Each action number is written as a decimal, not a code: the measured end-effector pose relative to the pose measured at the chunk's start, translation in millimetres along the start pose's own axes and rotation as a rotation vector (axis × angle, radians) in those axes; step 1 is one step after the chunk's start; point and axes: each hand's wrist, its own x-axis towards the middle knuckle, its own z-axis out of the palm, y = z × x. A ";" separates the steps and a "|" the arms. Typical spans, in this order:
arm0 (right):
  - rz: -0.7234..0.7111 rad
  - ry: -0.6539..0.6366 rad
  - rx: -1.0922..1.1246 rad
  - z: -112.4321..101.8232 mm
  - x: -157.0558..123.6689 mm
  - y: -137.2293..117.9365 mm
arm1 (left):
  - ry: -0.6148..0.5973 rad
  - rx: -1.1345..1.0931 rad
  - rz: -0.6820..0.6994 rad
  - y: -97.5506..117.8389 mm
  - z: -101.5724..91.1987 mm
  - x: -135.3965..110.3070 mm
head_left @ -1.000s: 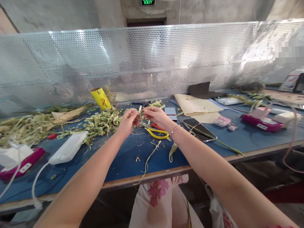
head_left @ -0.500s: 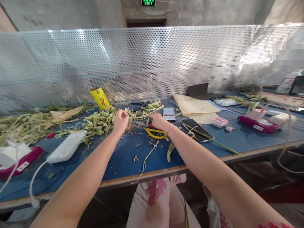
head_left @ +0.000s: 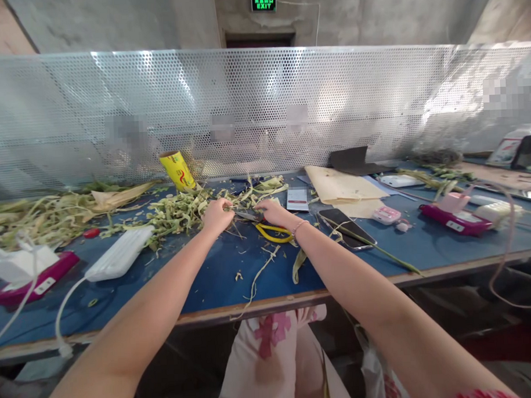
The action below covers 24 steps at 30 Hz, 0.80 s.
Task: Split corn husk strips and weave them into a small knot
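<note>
1. Left hand (head_left: 217, 215): knuckles up and fingers curled under, at the near edge of the green plant scraps (head_left: 179, 209). It touches the scraps. Can't tell if it's pinching a strand or just loosely clenched.
2. Right hand (head_left: 272, 212): palm down, fingers pointing left toward the left hand, with a bracelet on the wrist. The fingertips sit over the metal tip of the yellow-handled snips (head_left: 273, 232). Grip is hidden, so can't tell if it's holding anything.
3. The hands are close together but not touching, mid-counter at the back of the blue counter (head_left: 216, 282).
4. The snips lie flat on the counter. The handles are just under the right wrist and the tip points left, into the gap between the hands.
5. The scraps pile spreads left from the hands along the perforated metal screen (head_left: 262, 106). Loose strips trail toward the front edge.
6. The yellow roll (head_left: 177, 171) stands tilted behind the pile, against the screen.
7. Left side: a white charger block (head_left: 119, 255) with its cable, and a pink box (head_left: 37, 279) near the left end.
8. Right of the hands:
   - a white card (head_left: 297, 199)
   - a dark phone (head_left: 347, 226) with a long stem lying across it
   - a tan envelope (head_left: 339, 188)
   - a second pink box (head_left: 455, 220), farther right
</note>
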 end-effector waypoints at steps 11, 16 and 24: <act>0.058 0.209 0.931 -14.5 -8.0 -25.8 | 0.119 -0.341 0.184 9.9 1.1 -3.2; 0.045 0.088 1.195 -10.0 -10.9 -34.5 | -0.056 -0.814 0.090 15.3 5.0 -6.4; -0.006 0.031 1.150 -9.7 -11.8 -33.6 | -0.149 -1.224 -0.078 22.2 0.8 -11.4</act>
